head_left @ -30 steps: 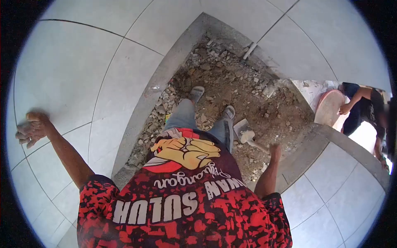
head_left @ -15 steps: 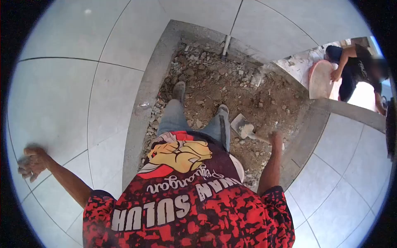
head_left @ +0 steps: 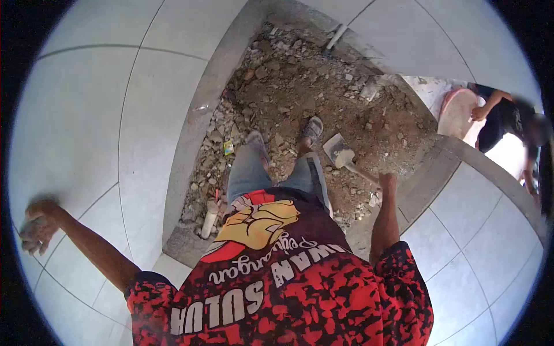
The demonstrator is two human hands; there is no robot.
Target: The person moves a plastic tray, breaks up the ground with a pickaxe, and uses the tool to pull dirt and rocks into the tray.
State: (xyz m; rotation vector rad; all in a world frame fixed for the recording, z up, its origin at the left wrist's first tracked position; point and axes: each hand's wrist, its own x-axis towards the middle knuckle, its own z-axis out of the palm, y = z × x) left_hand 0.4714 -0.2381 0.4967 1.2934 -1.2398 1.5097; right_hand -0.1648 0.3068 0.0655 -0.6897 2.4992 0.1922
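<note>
Trowel [head_left: 339,153]: blade lies over the rubble pit [head_left: 288,92], just beside a sandalled foot [head_left: 312,129]. Its handle runs back into the right hand [head_left: 388,183], fingers clenched round the end. Left hand [head_left: 36,228] is spread out by the white tiles [head_left: 75,127], fingers half-curled, holding nothing.

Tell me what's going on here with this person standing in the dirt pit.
A person in a red and black printed shirt stands in a pit of brown dirt and broken rubble, bordered by a grey concrete edge and white floor tiles. Their right hand grips the handle of a grey metal trowel, its blade low over the dirt. Their left hand is out to the side, empty. At the right, another person holds a round pale pink slab.
</note>
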